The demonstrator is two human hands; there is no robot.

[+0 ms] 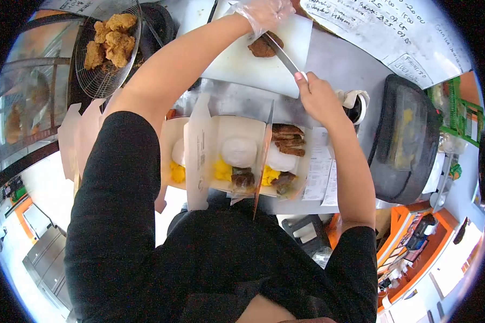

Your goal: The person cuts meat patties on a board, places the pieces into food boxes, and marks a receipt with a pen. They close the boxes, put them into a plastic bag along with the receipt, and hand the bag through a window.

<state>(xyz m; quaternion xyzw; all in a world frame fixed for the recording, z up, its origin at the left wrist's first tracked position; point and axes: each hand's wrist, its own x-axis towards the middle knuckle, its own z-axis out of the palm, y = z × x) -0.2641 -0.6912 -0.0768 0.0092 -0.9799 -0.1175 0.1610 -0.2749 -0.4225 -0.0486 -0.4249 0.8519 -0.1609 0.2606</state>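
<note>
A knife (286,58) is in my right hand (317,96), its handle wrapped by the fingers. The blade slants up and left across the edge of a browned, breaded piece of meat (261,47). That piece lies on a white cutting board (242,70). My left hand (267,15), in a clear plastic glove, is just above the meat at the board's far side; its fingers are blurred and partly cut off. Nearer my body stand open paper meal boxes (199,156) with white rice (238,151), yellow pieces (222,170) and small dark packets (243,178). Sliced brown meat (289,140) tops the right-hand box's rice.
A wire strainer (99,81) with several fried chicken pieces (118,46) is at the upper left. Printed receipts (319,167) lie right of the boxes. A black container with a clear lid (407,140) stands farther right. Handwritten sheets (393,32) lie beyond the board.
</note>
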